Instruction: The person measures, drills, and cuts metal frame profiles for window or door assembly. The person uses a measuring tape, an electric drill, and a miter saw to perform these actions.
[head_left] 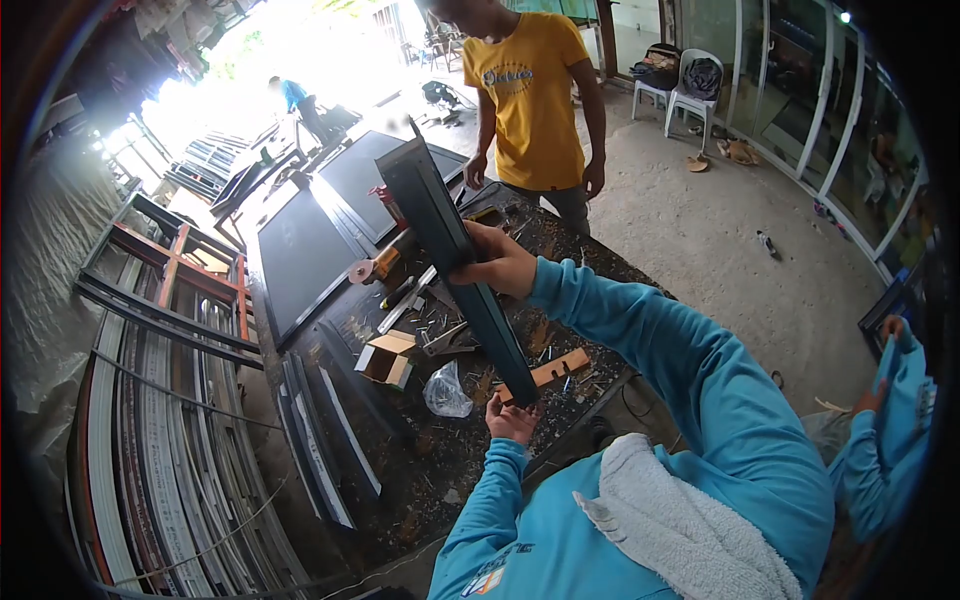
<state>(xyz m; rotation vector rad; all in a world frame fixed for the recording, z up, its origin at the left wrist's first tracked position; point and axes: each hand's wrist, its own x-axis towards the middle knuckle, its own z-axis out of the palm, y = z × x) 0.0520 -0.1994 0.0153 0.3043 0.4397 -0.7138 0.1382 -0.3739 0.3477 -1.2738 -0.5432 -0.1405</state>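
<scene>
Fingers of the right hand [503, 262] are gripping a dark bar [440, 215] around its middle, the thumb lying across its near face. Fingers of the left hand [513, 420] are touching the bar's lower end from below; how tightly they are closing, I cannot tell. The bar is slanting up over the bench [405, 470], its upper end leaning away and to the left.

Just beside the lower end, a notched wood strip [560, 368] is lying among scattered screws. Left of it a clear plastic bag [448, 388] is sitting crumpled, and beyond that a small box [385, 358] is standing with its flap open. An orange grinder [385, 262] is resting farther up, its disc facing left. Loose dark strips [345, 430] are lying along the left side, and framed panels [305, 255] are stretching out at the far end.

Off to the left, a stack of long profiles [190, 440] is lying below an orange-and-black frame [170, 265]. Across the bench a person in a yellow shirt [530, 90] is standing, arms hanging down. Behind, white chairs [697, 95] are holding bags; at the far right another person in blue [880, 460] is partly showing.
</scene>
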